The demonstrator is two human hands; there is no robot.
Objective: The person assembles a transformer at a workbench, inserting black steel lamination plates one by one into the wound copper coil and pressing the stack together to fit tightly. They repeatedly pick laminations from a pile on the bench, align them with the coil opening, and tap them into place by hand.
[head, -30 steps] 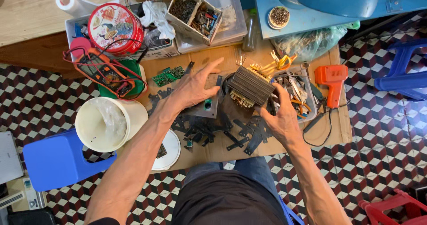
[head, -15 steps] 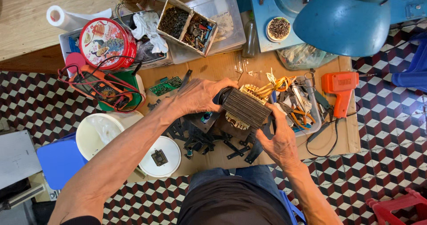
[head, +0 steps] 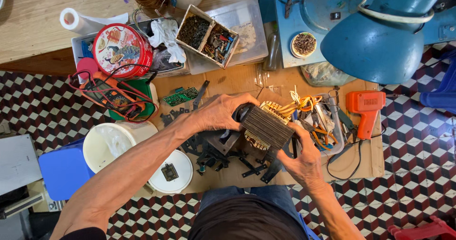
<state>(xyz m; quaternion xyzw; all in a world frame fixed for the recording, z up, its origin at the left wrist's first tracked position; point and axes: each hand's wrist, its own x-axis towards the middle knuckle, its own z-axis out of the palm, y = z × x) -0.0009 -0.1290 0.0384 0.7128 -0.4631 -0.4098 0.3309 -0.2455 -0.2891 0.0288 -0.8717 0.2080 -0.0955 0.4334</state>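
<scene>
Head view: left hand [head: 222, 112] wraps the near-left end of the transformer core [head: 267, 126], fingers curled over its top; right hand [head: 300, 160] grips the opposite lower-right side, thumb up along the edge. Both hands closed on it, core lifted a bit off the surface [head: 228, 81] and tilted. Core = dark laminated block w/ copper windings showing at the ends; yellow/orange leads [head: 299, 103] run off its far-right corner. Just below the hands, loose black metal strips [head: 216, 154] lie scattered on the cardboard-covered surface. Right of the right hand: clear tray of hand tools [head: 327, 121], then an orange power tool [head: 366, 108] w/ cord. Left of the left hand: small green circuit board [head: 180, 96], further left a multimeter [head: 111, 96] w/ red and black leads on a green holder. Below-left of that arm: white bucket [head: 111, 142] and a round white lid [head: 171, 171] w/ a small part on it. Beyond the hands: red round tin [head: 122, 50], divided box of small parts [head: 206, 36], paper roll [head: 76, 20], blue lamp shade [head: 380, 45]. Floor is checkered tile.
</scene>
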